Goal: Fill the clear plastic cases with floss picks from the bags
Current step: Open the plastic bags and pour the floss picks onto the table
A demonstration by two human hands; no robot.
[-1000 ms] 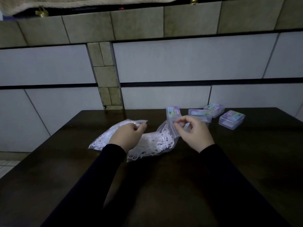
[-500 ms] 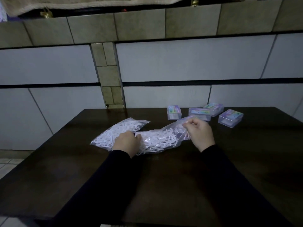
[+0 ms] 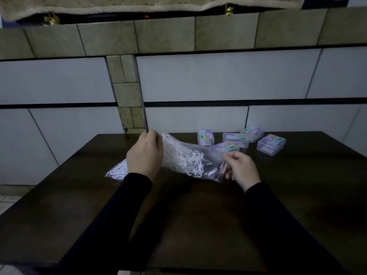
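A clear bag of white floss picks (image 3: 186, 157) is held tilted above the dark table (image 3: 198, 215). My left hand (image 3: 145, 155) grips its raised left end; my right hand (image 3: 241, 168) pinches its lower right end near the table. A second bag of picks (image 3: 117, 170) lies flat on the table, partly hidden behind my left wrist. Several clear plastic cases with colourful labels sit at the far right: one standing (image 3: 206, 137), one (image 3: 225, 147) just behind the held bag, two further back (image 3: 236, 139) (image 3: 252, 132), one at the far right (image 3: 271, 144).
A tiled wall (image 3: 198, 80) rises directly behind the table's far edge. A beige cloth (image 3: 139, 4) hangs over the ledge at the top. The floor (image 3: 8, 199) shows past the table's left edge.
My left hand has taken hold of the bag's left end and lifted it up off the table. My right hand has stayed low on the right end, so the bag now slopes down to the right.
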